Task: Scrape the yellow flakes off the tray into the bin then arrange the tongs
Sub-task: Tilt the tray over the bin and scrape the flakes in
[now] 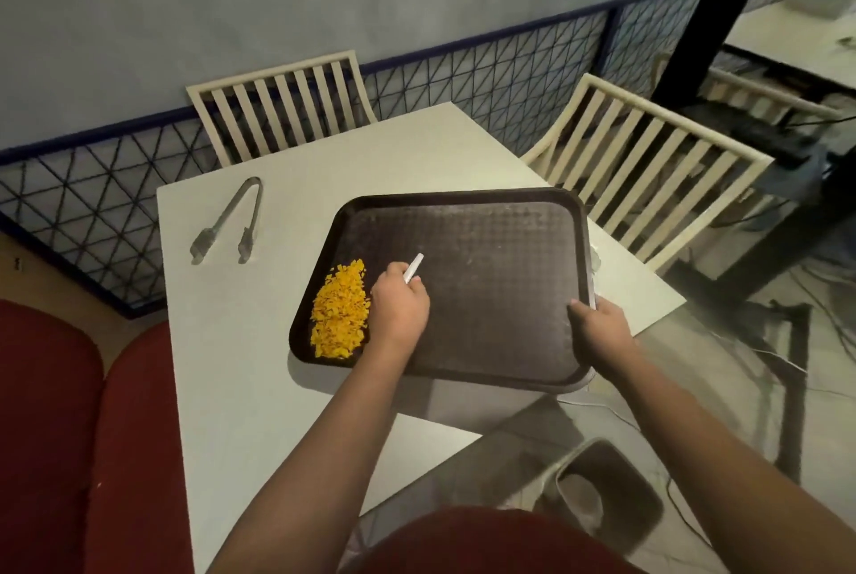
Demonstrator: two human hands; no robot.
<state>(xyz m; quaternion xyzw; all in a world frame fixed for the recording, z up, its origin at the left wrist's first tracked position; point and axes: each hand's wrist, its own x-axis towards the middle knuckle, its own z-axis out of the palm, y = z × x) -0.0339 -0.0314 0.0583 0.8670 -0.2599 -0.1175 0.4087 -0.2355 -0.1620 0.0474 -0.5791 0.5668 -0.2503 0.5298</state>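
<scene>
A dark brown tray (491, 249) lies on the white table (241, 369), its right end past the table's edge. A heap of yellow flakes (340, 312) sits at the tray's left end. My left hand (400, 305) is on the tray just right of the heap and grips a white scraper (413, 267), whose handle sticks up to the right. My right hand (600, 325) grips the tray's right rim. Metal tongs (229, 219) lie on the table's far left. A grey bin (602, 490) stands on the floor below the table's near right corner.
Two cream slatted chairs stand at the table, one at the far side (282, 103) and one on the right (648, 170). Red seats (69, 434) are on my left. A mesh fence (463, 78) runs behind. Cables lie on the floor at right.
</scene>
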